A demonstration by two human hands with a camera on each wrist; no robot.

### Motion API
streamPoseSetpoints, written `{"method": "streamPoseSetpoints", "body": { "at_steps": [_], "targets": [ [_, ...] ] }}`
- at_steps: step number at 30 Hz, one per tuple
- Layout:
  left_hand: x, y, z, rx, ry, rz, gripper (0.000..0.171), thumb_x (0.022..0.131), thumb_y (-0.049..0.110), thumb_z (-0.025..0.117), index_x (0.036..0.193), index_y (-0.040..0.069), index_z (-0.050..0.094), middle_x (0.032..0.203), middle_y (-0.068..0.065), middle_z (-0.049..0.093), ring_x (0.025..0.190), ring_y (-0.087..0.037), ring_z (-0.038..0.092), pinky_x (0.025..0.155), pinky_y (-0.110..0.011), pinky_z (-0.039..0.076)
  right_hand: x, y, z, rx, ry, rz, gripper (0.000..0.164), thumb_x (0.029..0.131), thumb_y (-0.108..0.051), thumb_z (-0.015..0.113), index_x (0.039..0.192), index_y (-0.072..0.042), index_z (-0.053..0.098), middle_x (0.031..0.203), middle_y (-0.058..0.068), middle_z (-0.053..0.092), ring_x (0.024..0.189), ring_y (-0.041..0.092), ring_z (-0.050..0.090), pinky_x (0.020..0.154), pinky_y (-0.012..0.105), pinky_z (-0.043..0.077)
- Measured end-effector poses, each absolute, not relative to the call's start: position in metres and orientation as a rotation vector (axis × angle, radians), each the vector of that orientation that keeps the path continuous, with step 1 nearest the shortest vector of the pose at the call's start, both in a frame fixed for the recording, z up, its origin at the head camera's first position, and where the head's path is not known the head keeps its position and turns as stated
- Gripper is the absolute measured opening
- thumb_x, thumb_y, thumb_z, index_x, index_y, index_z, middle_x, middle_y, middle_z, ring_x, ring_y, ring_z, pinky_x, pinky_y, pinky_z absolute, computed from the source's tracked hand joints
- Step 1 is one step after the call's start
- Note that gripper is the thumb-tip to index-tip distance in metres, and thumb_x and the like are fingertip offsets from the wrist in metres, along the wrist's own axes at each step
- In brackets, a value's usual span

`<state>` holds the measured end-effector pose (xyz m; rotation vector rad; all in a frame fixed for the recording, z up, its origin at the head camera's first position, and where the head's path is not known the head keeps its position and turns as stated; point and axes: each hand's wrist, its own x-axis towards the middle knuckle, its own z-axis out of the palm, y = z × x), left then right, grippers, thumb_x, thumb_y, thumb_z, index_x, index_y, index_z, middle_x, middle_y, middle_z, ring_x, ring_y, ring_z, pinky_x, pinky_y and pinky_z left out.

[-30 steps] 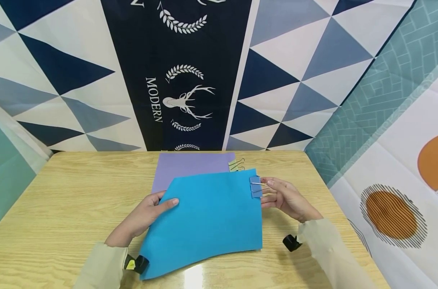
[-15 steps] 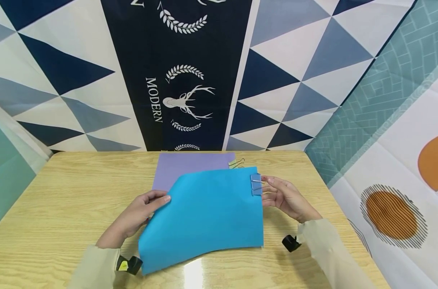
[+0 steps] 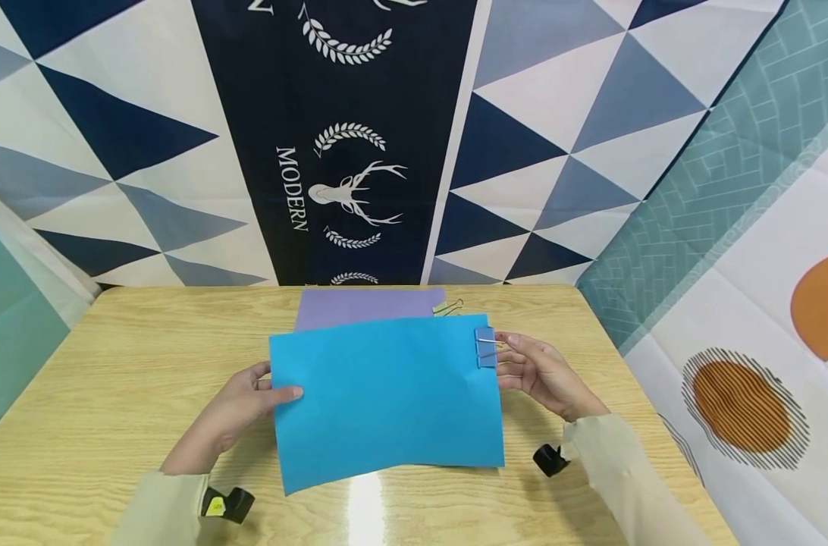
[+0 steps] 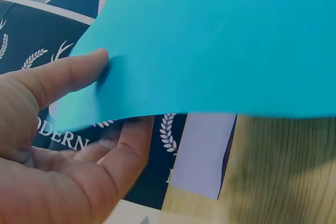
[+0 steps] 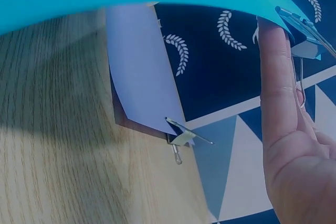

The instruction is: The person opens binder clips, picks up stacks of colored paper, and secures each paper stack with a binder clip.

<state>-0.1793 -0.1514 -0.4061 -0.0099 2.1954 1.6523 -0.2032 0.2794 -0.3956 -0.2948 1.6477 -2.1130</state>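
A bright blue sheet of paper point(image 3: 387, 398) is held up over the wooden table, a blue binder clip point(image 3: 485, 349) clamped on its upper right edge. My left hand point(image 3: 239, 402) pinches the sheet's left edge, thumb on the front and fingers behind; the left wrist view shows the thumb point(image 4: 79, 72) pressing on it. At the other side my right hand point(image 3: 544, 375) pinches the clip's wire handles, with fingers reaching behind the paper's edge. In the right wrist view one straight finger point(image 5: 275, 72) lies along the underside beside the clip.
Behind the blue sheet a purple sheet point(image 3: 366, 307) lies on the table point(image 3: 127, 364), partly covered in the head view. A pale green binder clip point(image 5: 181, 137) grips its corner. Patterned cloth point(image 3: 523, 152) hangs at the table's far edge and right side.
My left hand has slid leftward along the blue sheet, whose curled upper left corner now lies flat and visible. The purple sheet is more covered. The right hand stays at the clip.
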Motion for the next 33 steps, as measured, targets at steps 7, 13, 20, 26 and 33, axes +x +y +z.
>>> {"method": "streamPoseSetpoints", "body": {
  "at_steps": [7, 13, 20, 26, 33],
  "targets": [
    [-0.176, -0.155, -0.406, 0.018, 2.227, 1.638, 0.051, 0.090, 0.021, 0.062, 0.128, -0.011, 0.048, 0.106, -0.015, 0.067, 0.085, -0.018, 0.067, 0.075, -0.037, 0.056, -0.203, 0.278, -0.395, -0.251, 1.644, -2.113, 0.026, 0.103, -0.023, 0.031, 0.124, -0.016, 0.046, 0.103, 0.001, 0.069, 0.092, 0.014, 0.068, 0.080, 0.030, 0.055],
    [-0.176, -0.155, -0.404, -0.035, 2.289, 1.600, 0.044, 0.090, 0.025, 0.063, 0.118, -0.008, 0.058, 0.082, -0.002, 0.067, 0.070, -0.013, 0.063, 0.066, -0.031, 0.056, -0.203, 0.279, -0.396, -0.253, 1.623, -2.119, 0.028, 0.104, -0.022, 0.031, 0.123, -0.016, 0.050, 0.105, 0.002, 0.069, 0.094, 0.015, 0.068, 0.081, 0.031, 0.055],
    [-0.177, -0.155, -0.401, -0.065, 2.329, 1.546, 0.031, 0.089, 0.029, 0.064, 0.090, -0.002, 0.060, 0.060, 0.002, 0.053, 0.051, -0.012, 0.054, 0.054, -0.029, 0.052, -0.203, 0.278, -0.399, -0.204, 1.662, -2.096, 0.027, 0.103, -0.024, 0.034, 0.123, -0.015, 0.049, 0.103, 0.002, 0.069, 0.093, 0.016, 0.068, 0.082, 0.033, 0.055],
    [-0.176, -0.158, -0.400, -0.029, 2.324, 1.525, 0.033, 0.089, 0.031, 0.064, 0.072, 0.007, 0.048, 0.054, 0.003, 0.045, 0.047, -0.012, 0.050, 0.052, -0.030, 0.050, -0.204, 0.278, -0.406, -0.146, 1.695, -2.060, 0.030, 0.103, -0.025, 0.036, 0.126, -0.010, 0.048, 0.102, 0.004, 0.069, 0.093, 0.016, 0.068, 0.083, 0.034, 0.055],
    [-0.176, -0.161, -0.402, -0.008, 2.311, 1.518, 0.035, 0.089, 0.028, 0.063, 0.069, 0.009, 0.042, 0.055, 0.003, 0.043, 0.049, -0.011, 0.050, 0.054, -0.030, 0.052, -0.202, 0.276, -0.412, -0.115, 1.707, -2.032, 0.045, 0.102, -0.027, 0.037, 0.136, 0.002, 0.036, 0.102, 0.006, 0.068, 0.093, 0.017, 0.068, 0.082, 0.034, 0.055]
  ]
}}
